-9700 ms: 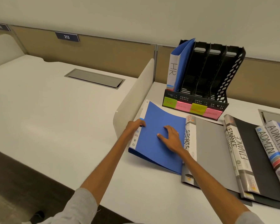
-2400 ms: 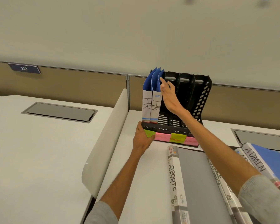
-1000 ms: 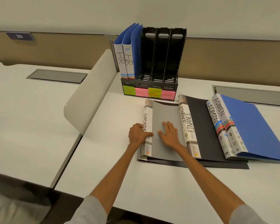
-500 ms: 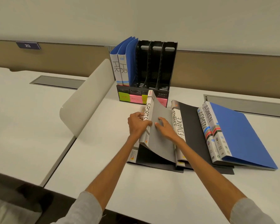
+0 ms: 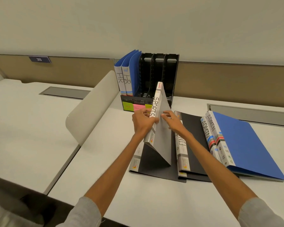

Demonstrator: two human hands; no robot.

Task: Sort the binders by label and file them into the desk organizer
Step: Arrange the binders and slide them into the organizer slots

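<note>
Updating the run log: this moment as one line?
SPORTS binder: tilted up | left hand: grips spine | right hand: touches cover | organizer: two HR binders leftmost slot | ADMIN binders: lying flat

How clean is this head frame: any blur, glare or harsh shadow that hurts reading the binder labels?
Head view: lighting soft and even, no glare; SPORTS binder and HR binders read sharply; the pink sticky note on the desk organizer is too soft to read; only a faint shadow under the lifted cover.
</note>
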